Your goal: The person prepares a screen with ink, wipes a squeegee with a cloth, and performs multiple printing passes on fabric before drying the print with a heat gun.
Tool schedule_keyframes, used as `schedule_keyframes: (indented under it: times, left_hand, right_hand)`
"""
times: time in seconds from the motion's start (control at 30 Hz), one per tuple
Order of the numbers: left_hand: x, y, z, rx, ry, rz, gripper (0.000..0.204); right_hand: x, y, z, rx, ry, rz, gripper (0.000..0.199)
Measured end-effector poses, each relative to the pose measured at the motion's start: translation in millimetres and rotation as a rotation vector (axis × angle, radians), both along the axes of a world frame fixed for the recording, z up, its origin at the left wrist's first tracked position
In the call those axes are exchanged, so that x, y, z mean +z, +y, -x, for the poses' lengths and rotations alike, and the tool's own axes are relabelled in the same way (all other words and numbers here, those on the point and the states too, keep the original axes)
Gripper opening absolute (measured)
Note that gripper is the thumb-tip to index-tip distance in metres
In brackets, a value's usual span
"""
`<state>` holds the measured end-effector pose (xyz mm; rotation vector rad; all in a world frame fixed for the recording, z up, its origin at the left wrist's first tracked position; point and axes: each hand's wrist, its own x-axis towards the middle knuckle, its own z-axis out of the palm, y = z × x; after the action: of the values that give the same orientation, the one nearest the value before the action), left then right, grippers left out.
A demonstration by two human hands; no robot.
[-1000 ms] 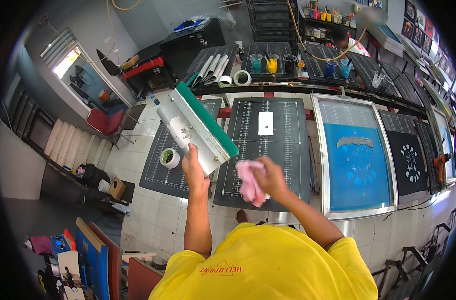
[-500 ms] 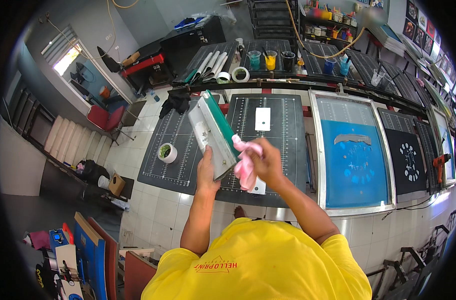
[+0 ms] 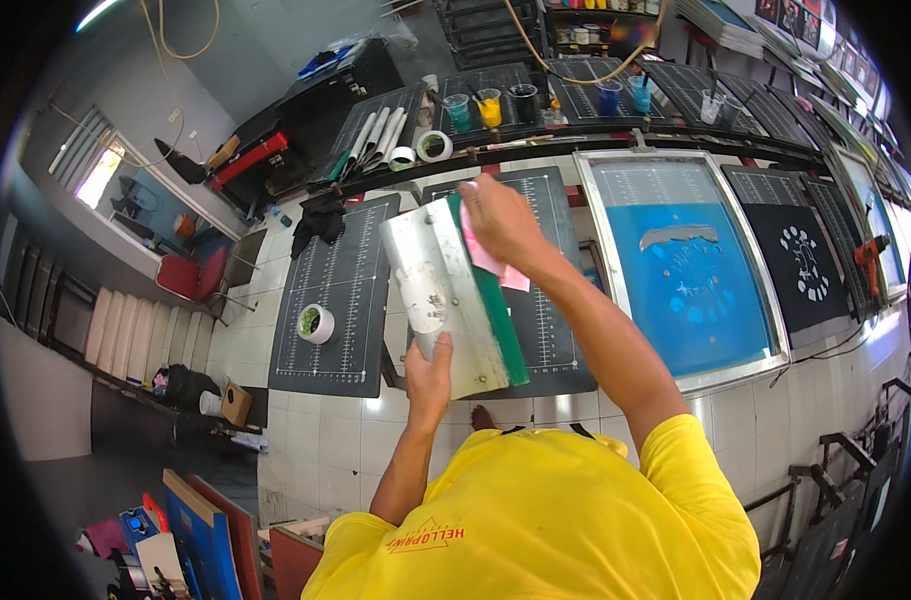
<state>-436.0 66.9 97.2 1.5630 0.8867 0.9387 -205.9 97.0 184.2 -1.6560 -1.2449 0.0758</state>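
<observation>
A screen-printing squeegee (image 3: pixel 454 310) with a silvery metal holder and a green blade (image 3: pixel 503 335) is held up over the dark printing boards. My left hand (image 3: pixel 431 382) grips the metal holder on its left side near the close end, thumb on top. My right hand (image 3: pixel 506 218) pinches a pink cloth (image 3: pixel 483 250) against the green blade at the squeegee's far end. Part of the cloth hangs down beside the blade. The fingertips of my right hand are partly hidden behind the cloth and hand.
A white roll or tub with green inside (image 3: pixel 316 324) sits on the left board (image 3: pixel 326 270). To the right lies a framed blue screen (image 3: pixel 696 330) with a grey ink smear. Beyond stand ink cups (image 3: pixel 490 110), tape rolls (image 3: pixel 434 147) and a black cloth (image 3: pixel 319 222). An orange tool (image 3: pixel 869 262) is far right.
My right hand and the cloth have moved from the blade's middle to its far end. The squeegee has turned, with its green blade now facing right. The view has shifted slightly.
</observation>
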Motion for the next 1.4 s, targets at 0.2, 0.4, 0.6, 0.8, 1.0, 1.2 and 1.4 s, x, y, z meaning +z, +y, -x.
schedule_keyframes:
  times: [0.2,0.4,0.6,0.8,1.0,1.2,1.4]
  left_hand:
    - [0.4,29.9,0.1,0.056,-0.043,0.044,0.047]
    - [-15.5,55.0,22.3,0.035,-0.318,0.29,0.054]
    - [10.3,57.5,4.5,-0.063,-0.641,0.736,0.045]
    - [19.2,2.9,-23.1,-0.003,-0.537,0.992,0.056]
    - [-28.4,6.3,16.1,-0.684,-0.495,0.914,0.056]
    - [-21.2,-11.5,6.6,-0.959,-0.761,1.043,0.053]
    - [3.6,-15.7,-0.4,-1.203,-1.008,1.201,0.06]
  right_hand:
    - [-45.7,-44.6,45.9,0.057,-0.01,0.135,0.035]
    - [-71.6,-128.8,92.8,0.402,-0.162,0.419,0.032]
    - [-37.3,-135.7,64.9,0.339,0.334,0.092,0.02]
    - [-2.8,-110.2,91.4,0.418,-0.215,-0.29,0.023]
    - [-0.2,-65.7,51.0,0.19,-0.506,-0.282,0.03]
    - [44.6,-14.0,-37.9,-0.056,-0.043,-0.187,0.027]
    - [58.3,-49.0,-15.0,0.297,0.636,-0.547,0.03]
